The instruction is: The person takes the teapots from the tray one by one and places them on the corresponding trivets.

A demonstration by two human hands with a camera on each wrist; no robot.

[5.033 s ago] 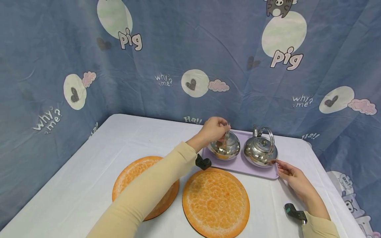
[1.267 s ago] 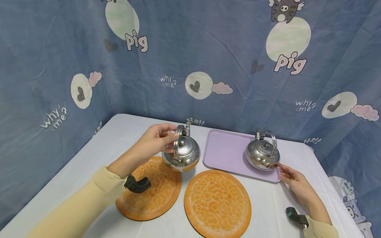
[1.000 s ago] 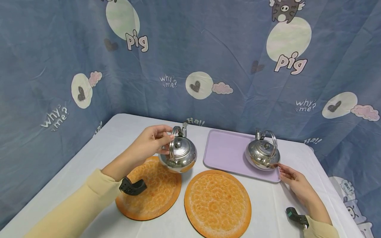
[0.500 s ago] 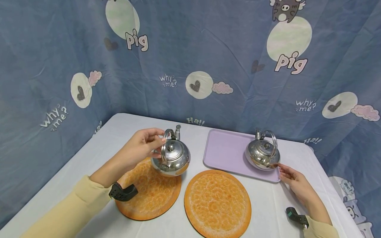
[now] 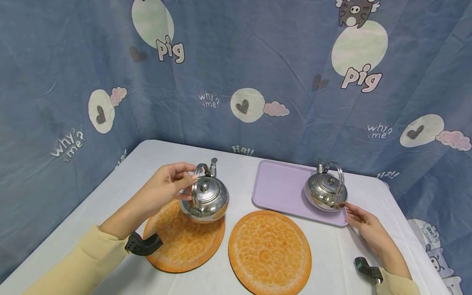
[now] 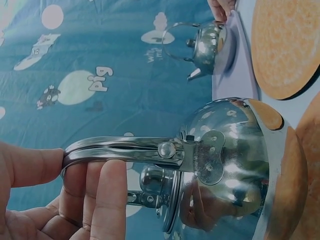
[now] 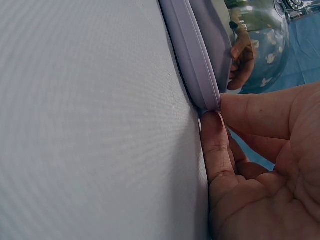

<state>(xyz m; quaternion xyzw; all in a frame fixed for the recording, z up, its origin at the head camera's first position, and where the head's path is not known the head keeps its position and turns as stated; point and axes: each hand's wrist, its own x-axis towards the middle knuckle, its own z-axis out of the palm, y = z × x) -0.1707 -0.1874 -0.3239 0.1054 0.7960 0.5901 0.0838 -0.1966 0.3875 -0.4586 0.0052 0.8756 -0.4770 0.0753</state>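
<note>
My left hand [image 5: 162,186] grips the arched handle of a shiny steel kettle [image 5: 213,200], thumb on one side and curled fingers on the other. The kettle is upright over the far part of the left round orange placemat [image 5: 184,250]; whether its base touches the mat I cannot tell. In the left wrist view the handle [image 6: 125,149] fills the space between thumb and fingers. At the near right corner of a lilac tray [image 5: 276,184], my right hand [image 5: 368,229] pinches the rim [image 7: 200,75]. A second steel kettle [image 5: 324,194] stands on the tray's right side.
Another round orange placemat [image 5: 271,250] lies in front of the tray, right of the first. A white cloth [image 5: 332,258] covers the table. Behind it hangs a blue printed curtain [image 5: 206,123].
Five seconds ago the left-hand kettle was on the tray's left side. My left hand has carried it left and toward me, over the left placemat. The right hand has stayed at the tray corner.
</note>
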